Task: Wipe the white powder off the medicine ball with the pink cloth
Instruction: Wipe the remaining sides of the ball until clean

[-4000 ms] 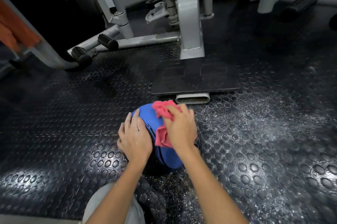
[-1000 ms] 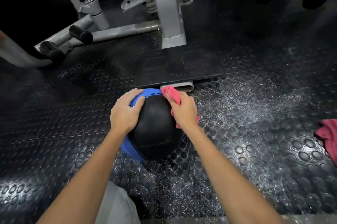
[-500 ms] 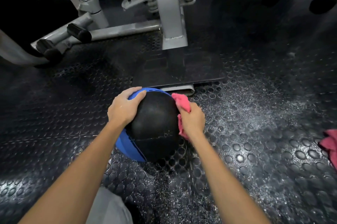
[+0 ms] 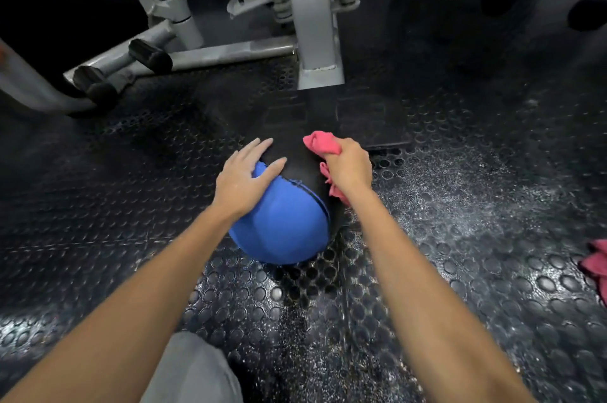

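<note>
Medicine ball [image 4: 282, 232], blue and black, on studded rubber floor [image 4: 460, 238]; left hand [image 4: 244, 177] flat on top, fingers straight; right hand [image 4: 348, 166] gripping bunched pink cloth [image 4: 322, 143] against ball's right side; white powder [image 4: 443, 179] scattered on floor; 1 more pink rag [image 4: 596, 263] at right edge.

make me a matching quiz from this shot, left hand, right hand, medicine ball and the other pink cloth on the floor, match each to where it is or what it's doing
Things:
1 left hand
2 right hand
3 medicine ball
4 spare cloth

States or places:
a lies alone at the right edge of the floor
b grips the bunched pink cloth
c rests flat on the ball, fingers straight
d blue and black, between both hands

Pairs: 1-c, 2-b, 3-d, 4-a
</note>
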`<action>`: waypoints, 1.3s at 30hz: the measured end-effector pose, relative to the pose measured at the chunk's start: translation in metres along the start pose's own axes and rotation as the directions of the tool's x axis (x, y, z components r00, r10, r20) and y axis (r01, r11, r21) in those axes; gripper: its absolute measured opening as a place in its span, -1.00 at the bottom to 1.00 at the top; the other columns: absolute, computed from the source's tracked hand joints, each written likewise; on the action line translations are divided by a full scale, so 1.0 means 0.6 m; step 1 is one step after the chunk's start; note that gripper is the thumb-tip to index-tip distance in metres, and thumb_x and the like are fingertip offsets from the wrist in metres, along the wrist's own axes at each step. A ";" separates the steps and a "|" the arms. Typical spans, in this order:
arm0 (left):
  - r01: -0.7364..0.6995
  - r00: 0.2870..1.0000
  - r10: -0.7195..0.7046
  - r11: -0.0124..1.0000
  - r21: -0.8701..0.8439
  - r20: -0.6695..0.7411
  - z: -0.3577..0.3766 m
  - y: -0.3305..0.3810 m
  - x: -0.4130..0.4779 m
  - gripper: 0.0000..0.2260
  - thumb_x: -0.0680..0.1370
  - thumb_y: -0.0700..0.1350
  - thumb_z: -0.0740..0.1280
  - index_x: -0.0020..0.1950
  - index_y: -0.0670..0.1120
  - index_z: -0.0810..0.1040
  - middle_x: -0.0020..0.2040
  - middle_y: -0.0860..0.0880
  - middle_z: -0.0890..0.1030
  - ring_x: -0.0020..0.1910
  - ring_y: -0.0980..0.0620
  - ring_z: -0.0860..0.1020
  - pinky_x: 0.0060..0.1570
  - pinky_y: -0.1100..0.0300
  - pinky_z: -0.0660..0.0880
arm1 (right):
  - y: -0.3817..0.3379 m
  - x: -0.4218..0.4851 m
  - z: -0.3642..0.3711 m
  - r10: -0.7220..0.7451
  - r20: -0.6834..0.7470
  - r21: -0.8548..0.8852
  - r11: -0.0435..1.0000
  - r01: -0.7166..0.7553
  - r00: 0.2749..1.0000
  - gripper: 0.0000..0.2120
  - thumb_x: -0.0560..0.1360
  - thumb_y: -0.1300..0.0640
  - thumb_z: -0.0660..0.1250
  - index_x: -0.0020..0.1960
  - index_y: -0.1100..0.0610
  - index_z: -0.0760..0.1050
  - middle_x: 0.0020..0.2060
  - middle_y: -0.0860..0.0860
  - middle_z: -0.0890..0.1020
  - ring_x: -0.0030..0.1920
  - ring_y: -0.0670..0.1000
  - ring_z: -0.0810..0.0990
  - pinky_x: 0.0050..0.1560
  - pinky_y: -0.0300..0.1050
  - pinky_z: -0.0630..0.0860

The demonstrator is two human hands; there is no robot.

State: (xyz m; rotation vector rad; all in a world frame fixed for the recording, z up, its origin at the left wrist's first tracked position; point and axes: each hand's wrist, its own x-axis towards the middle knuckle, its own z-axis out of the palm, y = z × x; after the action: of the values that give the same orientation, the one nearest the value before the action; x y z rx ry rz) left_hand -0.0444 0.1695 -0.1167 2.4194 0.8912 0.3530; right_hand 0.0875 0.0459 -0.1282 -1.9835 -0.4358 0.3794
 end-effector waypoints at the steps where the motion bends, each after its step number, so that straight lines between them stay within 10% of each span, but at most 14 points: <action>1: 0.015 0.997 -0.014 1.000 0.023 -0.081 0.008 0.008 -0.007 -0.42 0.41 0.34 0.13 0.38 0.17 0.35 0.46 0.08 0.29 0.45 0.01 0.21 0.43 0.02 0.12 | -0.005 -0.008 0.001 -0.067 -0.016 -0.059 0.996 0.066 0.998 -0.81 0.48 -0.02 0.26 -0.25 0.02 0.55 -0.34 -0.04 0.62 -0.24 0.03 0.60 -0.27 -0.16 0.39; 4: 0.104 0.976 -0.100 0.995 0.010 -0.193 0.015 0.020 -0.004 -0.50 0.45 0.32 0.15 0.34 0.19 0.40 0.43 0.12 0.34 0.41 0.01 0.28 0.38 0.00 0.21 | 0.016 -0.071 0.033 -0.365 -0.208 -0.226 0.921 0.319 0.908 -0.77 0.46 0.08 0.22 0.03 -0.01 0.60 0.01 -0.01 0.58 -0.08 0.12 0.42 -0.20 -0.09 0.38; 8: 0.188 0.965 -0.199 0.979 -0.081 -0.173 0.005 0.009 0.007 -0.60 0.52 0.24 0.18 0.33 0.20 0.41 0.41 0.14 0.36 0.37 0.03 0.32 0.35 0.01 0.24 | 0.093 -0.165 0.089 -0.427 -0.385 -0.064 0.897 0.437 0.818 -0.80 0.43 0.04 0.27 0.04 -0.07 0.54 -0.07 -0.14 0.54 -0.12 -0.02 0.36 -0.31 -0.28 0.30; 15: 0.414 0.870 -0.459 0.878 -0.240 -0.181 -0.009 -0.012 -0.006 -0.49 0.53 0.28 0.08 0.43 0.13 0.30 0.44 -0.01 0.33 0.39 -0.14 0.28 0.40 -0.05 0.15 | 0.149 -0.214 0.067 0.205 -0.164 0.337 0.931 -0.141 0.965 -0.62 0.47 0.36 0.24 0.20 0.02 0.49 0.01 -0.09 0.48 -0.26 -0.13 0.46 -0.46 -0.40 0.42; 23: 0.580 0.676 -0.709 0.680 -0.449 -0.200 -0.019 -0.032 -0.155 -0.42 0.51 0.18 0.26 0.41 -0.10 0.26 0.40 -0.24 0.22 0.35 -0.23 0.25 0.32 -0.04 0.20 | 0.129 -0.194 0.033 0.252 -0.077 0.339 0.916 -0.213 0.965 -0.80 0.52 0.23 0.24 0.10 0.20 0.53 -0.15 -0.13 0.45 -0.37 -0.14 0.48 -0.47 -0.42 0.43; 29: 0.468 0.773 -0.515 0.857 -0.214 -0.372 -0.080 -0.025 -0.126 -0.50 0.54 0.11 0.24 0.41 -0.06 0.27 0.44 -0.19 0.17 0.41 -0.23 0.12 0.34 -0.12 0.10 | 0.120 -0.211 0.040 0.226 0.012 0.336 0.917 -0.217 0.974 -0.77 0.51 0.10 0.27 0.13 0.12 0.54 -0.03 -0.01 0.54 -0.28 -0.18 0.49 -0.33 -0.37 0.42; 35: 0.537 0.836 -0.541 0.841 -0.072 -0.092 -0.079 -0.048 -0.098 -0.50 0.48 0.31 0.14 0.35 0.11 0.42 0.37 -0.06 0.43 0.33 -0.17 0.36 0.30 0.00 0.26 | 0.080 -0.202 0.027 0.141 0.082 0.500 0.851 -0.163 0.987 -0.81 0.40 -0.19 0.32 -0.10 -0.12 0.51 -0.09 -0.05 0.59 -0.14 -0.13 0.59 0.01 -0.05 0.56; 39: 0.533 0.815 -0.542 0.840 -0.101 -0.207 -0.074 -0.053 -0.149 -0.57 0.54 0.23 0.12 0.35 0.12 0.41 0.38 -0.04 0.42 0.33 -0.14 0.36 0.29 0.02 0.23 | 0.004 -0.220 0.056 -0.247 0.153 0.163 0.961 0.222 0.957 -0.38 0.30 -0.45 0.07 0.15 -0.10 0.52 0.20 -0.13 0.48 0.12 -0.05 0.42 0.12 -0.05 0.40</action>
State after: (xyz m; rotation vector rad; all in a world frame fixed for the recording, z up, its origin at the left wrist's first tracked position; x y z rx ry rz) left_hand -0.1462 0.1481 -0.1030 1.9947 1.6041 0.4261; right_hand -0.0439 0.0105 -0.1347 -1.7413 -0.7265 0.4205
